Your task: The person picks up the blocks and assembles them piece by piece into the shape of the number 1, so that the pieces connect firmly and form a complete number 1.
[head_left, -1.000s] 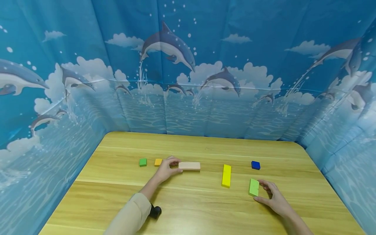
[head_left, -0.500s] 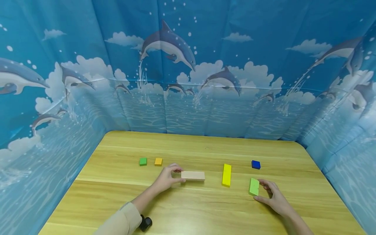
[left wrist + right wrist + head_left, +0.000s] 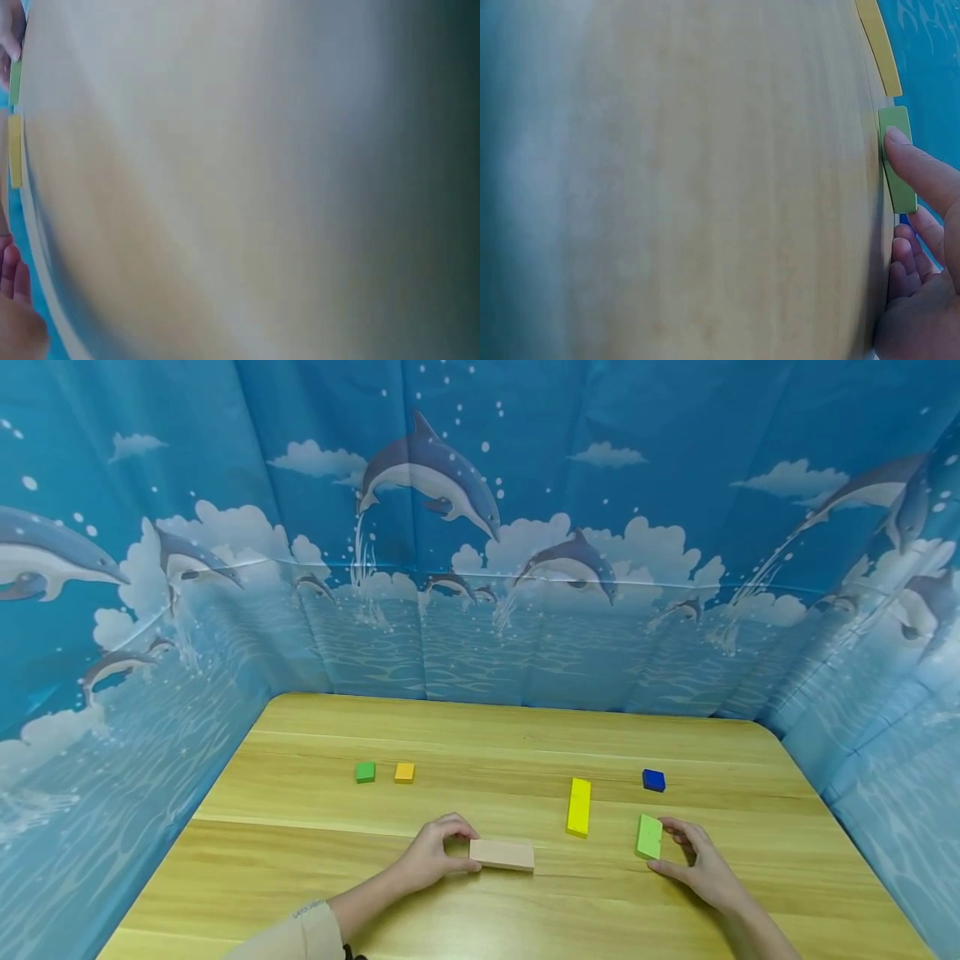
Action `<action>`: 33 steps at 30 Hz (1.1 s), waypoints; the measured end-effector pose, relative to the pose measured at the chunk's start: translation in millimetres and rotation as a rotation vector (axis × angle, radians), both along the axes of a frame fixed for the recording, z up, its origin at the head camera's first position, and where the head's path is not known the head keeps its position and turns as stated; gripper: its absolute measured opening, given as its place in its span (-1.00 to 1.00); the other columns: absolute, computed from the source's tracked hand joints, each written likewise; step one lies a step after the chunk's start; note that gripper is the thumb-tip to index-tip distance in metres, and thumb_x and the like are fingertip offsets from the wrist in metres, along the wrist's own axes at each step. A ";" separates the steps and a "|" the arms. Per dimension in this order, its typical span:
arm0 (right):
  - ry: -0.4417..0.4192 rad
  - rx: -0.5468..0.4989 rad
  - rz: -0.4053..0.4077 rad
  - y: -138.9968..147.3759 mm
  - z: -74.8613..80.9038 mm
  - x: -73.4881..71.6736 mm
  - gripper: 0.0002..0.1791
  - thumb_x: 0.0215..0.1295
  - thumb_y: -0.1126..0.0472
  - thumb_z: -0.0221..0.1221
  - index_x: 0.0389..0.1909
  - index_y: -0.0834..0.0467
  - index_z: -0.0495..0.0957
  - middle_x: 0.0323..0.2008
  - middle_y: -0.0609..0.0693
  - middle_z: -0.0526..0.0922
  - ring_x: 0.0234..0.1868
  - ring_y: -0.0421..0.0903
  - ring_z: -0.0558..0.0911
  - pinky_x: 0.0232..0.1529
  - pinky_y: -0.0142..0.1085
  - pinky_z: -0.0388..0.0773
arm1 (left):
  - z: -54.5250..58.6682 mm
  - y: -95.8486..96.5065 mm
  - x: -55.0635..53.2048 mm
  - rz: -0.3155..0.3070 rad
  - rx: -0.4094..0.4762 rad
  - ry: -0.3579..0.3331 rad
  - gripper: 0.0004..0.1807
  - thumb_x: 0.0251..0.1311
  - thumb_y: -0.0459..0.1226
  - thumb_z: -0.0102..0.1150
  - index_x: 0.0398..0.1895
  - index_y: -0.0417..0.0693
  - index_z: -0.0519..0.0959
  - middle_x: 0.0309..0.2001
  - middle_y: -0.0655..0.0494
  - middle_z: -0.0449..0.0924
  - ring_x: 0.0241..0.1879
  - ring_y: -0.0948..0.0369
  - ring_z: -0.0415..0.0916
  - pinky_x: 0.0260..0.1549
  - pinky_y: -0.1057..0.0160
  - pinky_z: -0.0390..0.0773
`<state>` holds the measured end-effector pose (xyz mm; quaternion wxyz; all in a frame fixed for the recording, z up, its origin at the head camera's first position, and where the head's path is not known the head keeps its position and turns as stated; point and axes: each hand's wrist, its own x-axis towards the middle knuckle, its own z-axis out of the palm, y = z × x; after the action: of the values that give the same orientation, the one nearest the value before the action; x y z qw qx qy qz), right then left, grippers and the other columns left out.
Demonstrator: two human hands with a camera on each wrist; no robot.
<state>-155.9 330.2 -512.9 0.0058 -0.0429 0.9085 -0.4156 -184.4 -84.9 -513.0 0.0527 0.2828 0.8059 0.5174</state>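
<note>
In the head view, my left hand pinches the left end of a plain wooden block near the front middle of the table. The block lies lengthwise across the view, its right end free. Over on the right, my right hand holds a light green block between thumb and fingers at its right side. The right wrist view shows the thumb pressed on that light green block. A yellow block lies between the two hands, its long side pointing away from me.
Behind the right hand is a dark blue block. At the back left, a small green block and a small orange block lie side by side, apart. A dolphin-printed curtain borders the wooden table at back and sides.
My left hand has drawn the plain wooden block toward me and slightly right, away from the small orange block. My right hand and the light green block have stayed in place.
</note>
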 end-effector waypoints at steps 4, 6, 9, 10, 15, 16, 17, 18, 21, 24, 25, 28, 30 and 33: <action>-0.009 -0.001 -0.003 0.3 -0.4 -0.6 -0.21 0.01 0.15 0.33 0.21 0.35 0.20 0.06 0.24 0.23 -0.02 -0.03 0.26 -0.12 -0.68 0.23 | -0.3 2.2 11.5 0.002 0.006 0.027 -0.67 -0.16 -0.32 0.41 -0.25 -0.13 0.57 -0.27 0.12 0.53 -0.24 0.13 0.44 -0.17 0.29 0.48; -0.014 -0.001 -0.005 0.3 -0.4 -0.8 -0.21 0.01 0.15 0.33 0.22 0.35 0.19 0.06 0.24 0.23 -0.01 -0.02 0.27 -0.10 -0.63 0.26 | 4.3 3.5 17.8 -0.004 0.023 0.055 -0.67 -0.19 -0.39 0.40 -0.26 -0.22 0.57 -0.29 0.02 0.53 -0.26 0.08 0.44 -0.19 0.28 0.49; -0.028 0.003 -0.007 0.2 -0.3 -1.2 -0.20 0.02 0.14 0.33 0.22 0.36 0.18 0.07 0.25 0.22 0.01 0.03 0.27 -0.03 -0.43 0.32 | 13.2 5.3 26.5 -0.019 0.044 0.091 -0.66 -0.21 -0.44 0.39 -0.28 -0.32 0.55 -0.31 -0.10 0.53 -0.29 0.00 0.45 -0.20 0.26 0.51; -0.034 0.003 -0.007 0.3 -0.3 -1.4 -0.20 0.02 0.14 0.33 0.22 0.36 0.17 0.07 0.26 0.22 0.02 0.04 0.27 -0.01 -0.35 0.33 | 15.9 5.9 28.8 -0.023 0.051 0.098 -0.66 -0.21 -0.45 0.39 -0.28 -0.33 0.55 -0.31 -0.12 0.53 -0.29 -0.01 0.45 -0.21 0.26 0.51; -0.052 -0.006 -0.009 0.3 -0.6 -2.1 -0.19 0.03 0.16 0.32 0.23 0.38 0.15 0.08 0.28 0.20 0.04 0.09 0.26 0.04 -0.04 0.28 | 19.2 8.1 34.1 -0.024 0.064 0.116 -0.67 -0.22 -0.46 0.39 -0.29 -0.33 0.55 -0.32 -0.12 0.52 -0.29 -0.02 0.46 -0.21 0.28 0.52; -0.053 -0.010 -0.008 0.4 -0.5 -2.0 -0.19 0.03 0.16 0.32 0.23 0.38 0.15 0.08 0.28 0.20 0.04 0.10 0.26 0.05 -0.01 0.27 | 18.7 8.4 34.2 -0.026 0.067 0.117 -0.67 -0.22 -0.46 0.39 -0.29 -0.33 0.55 -0.32 -0.12 0.52 -0.29 -0.02 0.46 -0.20 0.29 0.52; -0.052 -0.010 -0.006 0.5 -0.5 -2.0 -0.19 0.03 0.16 0.32 0.23 0.38 0.15 0.08 0.29 0.19 0.04 0.10 0.26 0.05 0.00 0.26 | 17.8 8.6 34.2 -0.026 0.067 0.120 -0.67 -0.22 -0.46 0.39 -0.29 -0.33 0.55 -0.32 -0.12 0.52 -0.29 -0.02 0.46 -0.20 0.29 0.52; -0.050 -0.009 -0.005 0.5 -0.4 -1.9 -0.19 0.03 0.16 0.32 0.23 0.39 0.15 0.08 0.29 0.20 0.04 0.11 0.26 0.06 0.01 0.26 | 17.1 8.8 34.0 -0.027 0.068 0.121 -0.67 -0.22 -0.46 0.39 -0.29 -0.33 0.55 -0.32 -0.12 0.52 -0.29 -0.01 0.46 -0.20 0.30 0.51; -0.048 -0.004 -0.004 0.7 -0.3 -1.6 -0.20 0.04 0.16 0.32 0.23 0.39 0.15 0.08 0.29 0.20 0.05 0.12 0.27 0.06 0.04 0.26 | 15.5 8.9 34.1 -0.030 0.064 0.122 -0.67 -0.21 -0.45 0.39 -0.29 -0.33 0.55 -0.32 -0.11 0.52 -0.28 0.00 0.46 -0.19 0.31 0.51; -0.054 -0.004 -0.004 0.8 0.0 -1.6 -0.19 0.04 0.16 0.31 0.23 0.38 0.14 0.09 0.29 0.20 0.05 0.12 0.27 0.06 0.04 0.25 | 15.7 9.0 34.6 -0.032 0.057 0.122 -0.67 -0.21 -0.45 0.39 -0.29 -0.33 0.55 -0.32 -0.11 0.52 -0.28 0.00 0.45 -0.20 0.32 0.50; -0.055 -0.003 -0.004 0.8 0.1 -1.5 -0.19 0.04 0.16 0.31 0.23 0.38 0.14 0.09 0.29 0.19 0.05 0.12 0.27 0.06 0.04 0.25 | 16.2 9.1 35.0 -0.032 0.053 0.124 -0.67 -0.21 -0.45 0.39 -0.29 -0.33 0.55 -0.32 -0.11 0.53 -0.28 0.00 0.45 -0.20 0.32 0.50; -0.056 0.004 -0.002 0.6 1.1 -1.2 -0.19 0.04 0.16 0.31 0.23 0.38 0.14 0.10 0.29 0.19 0.06 0.12 0.27 0.06 0.03 0.25 | 17.5 9.0 35.5 -0.036 0.045 0.125 -0.68 -0.21 -0.45 0.39 -0.29 -0.33 0.55 -0.32 -0.10 0.53 -0.28 0.00 0.45 -0.21 0.32 0.50; -0.053 0.010 -0.003 0.2 1.8 -0.8 -0.19 0.04 0.16 0.32 0.23 0.38 0.15 0.10 0.29 0.20 0.06 0.12 0.27 0.05 0.03 0.26 | 18.4 8.9 35.9 -0.036 0.034 0.127 -0.68 -0.20 -0.45 0.39 -0.29 -0.32 0.55 -0.31 -0.09 0.52 -0.28 0.00 0.44 -0.21 0.32 0.49; -0.048 0.008 -0.002 -0.6 2.6 -0.7 -0.19 0.04 0.16 0.32 0.23 0.38 0.15 0.09 0.30 0.20 0.05 0.14 0.27 0.06 0.04 0.25 | 19.2 8.3 35.3 -0.036 0.017 0.124 -0.68 -0.19 -0.43 0.39 -0.28 -0.30 0.55 -0.30 -0.06 0.52 -0.27 0.02 0.44 -0.20 0.32 0.48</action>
<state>-156.6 329.6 -510.4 0.0273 -0.0322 0.9098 -0.4129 -149.2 -76.5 -493.8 0.0093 0.3294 0.7979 0.5048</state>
